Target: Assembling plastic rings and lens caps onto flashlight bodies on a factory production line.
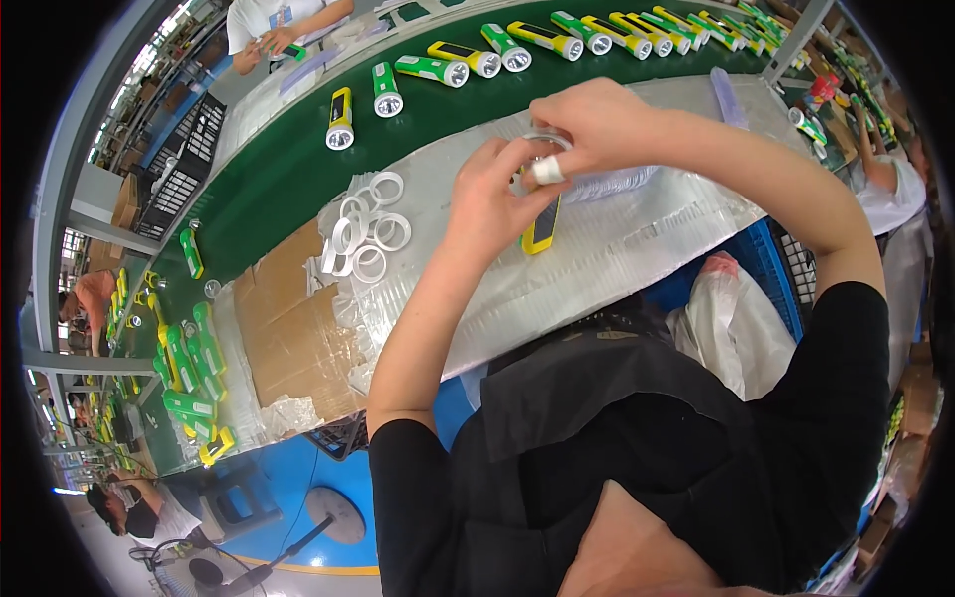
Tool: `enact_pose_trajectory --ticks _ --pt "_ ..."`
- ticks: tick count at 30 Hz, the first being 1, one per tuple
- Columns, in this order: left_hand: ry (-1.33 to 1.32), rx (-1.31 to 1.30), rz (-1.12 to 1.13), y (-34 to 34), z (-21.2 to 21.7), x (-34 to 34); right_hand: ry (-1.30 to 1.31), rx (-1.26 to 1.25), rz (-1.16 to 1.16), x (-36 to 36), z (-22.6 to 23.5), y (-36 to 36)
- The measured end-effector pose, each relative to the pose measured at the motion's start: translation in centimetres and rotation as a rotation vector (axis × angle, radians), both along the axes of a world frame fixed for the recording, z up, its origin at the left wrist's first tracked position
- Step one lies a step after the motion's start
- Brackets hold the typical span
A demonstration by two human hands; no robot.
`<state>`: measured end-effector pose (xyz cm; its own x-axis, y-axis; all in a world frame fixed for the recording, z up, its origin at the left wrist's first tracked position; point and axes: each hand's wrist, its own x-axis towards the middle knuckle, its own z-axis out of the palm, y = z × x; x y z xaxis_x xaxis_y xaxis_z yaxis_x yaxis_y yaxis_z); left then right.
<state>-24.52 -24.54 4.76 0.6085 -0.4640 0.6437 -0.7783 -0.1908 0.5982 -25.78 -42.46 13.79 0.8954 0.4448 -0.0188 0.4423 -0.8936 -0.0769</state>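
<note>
My left hand (494, 199) grips a yellow and green flashlight (540, 231) over the foil-covered bench (617, 259); only its lower body shows below the fingers. My right hand (587, 124) comes over from the right and pinches a clear ring (546, 140) at the flashlight's head, a white tape wrap on one fingertip. A heap of white and clear rings (368, 234) lies on the bench just left of my left hand.
A green conveyor belt (279, 169) carries a row of flashlights (517, 45) past the bench. Cardboard (293, 328) covers the bench's left end, with more flashlights (189, 358) beyond. A white plastic bag (731, 318) sits in a blue crate at right. Other people work around the line.
</note>
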Motion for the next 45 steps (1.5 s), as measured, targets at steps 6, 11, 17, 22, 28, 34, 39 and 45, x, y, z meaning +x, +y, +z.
enact_pose_trajectory --ticks 6,11,17,22,28,34,39,45 --pt "-0.010 -0.066 -0.026 0.6 0.1 0.2 -0.049 0.213 0.051 0.6 -0.8 0.4" --pt "-0.003 -0.022 -0.008 2.2 0.0 0.5 0.011 0.615 -0.192 -0.2 -5.2 1.3" --pt "0.182 -0.216 -0.021 4.8 -1.2 -0.4 0.121 1.329 -0.369 -5.8 -15.6 8.0" --pt "0.465 -0.351 -0.096 6.3 0.1 -1.8 1.213 1.244 0.013 -5.3 -11.7 5.6" --pt "-0.189 -0.106 -0.016 8.6 5.3 0.1 0.601 0.958 0.337 -1.9 -6.4 2.9" --pt "-0.159 0.071 0.814 17.9 2.9 19.4 -0.920 0.709 -0.710 -1.9 -11.3 -26.1" --pt "-0.216 0.583 1.175 23.0 -6.4 30.0 -0.863 -0.107 -1.302 -6.1 -13.4 -48.4" --pt "-0.023 0.892 0.997 21.2 -8.0 31.0 -0.584 -0.643 -1.371 -4.9 -16.3 -61.3"
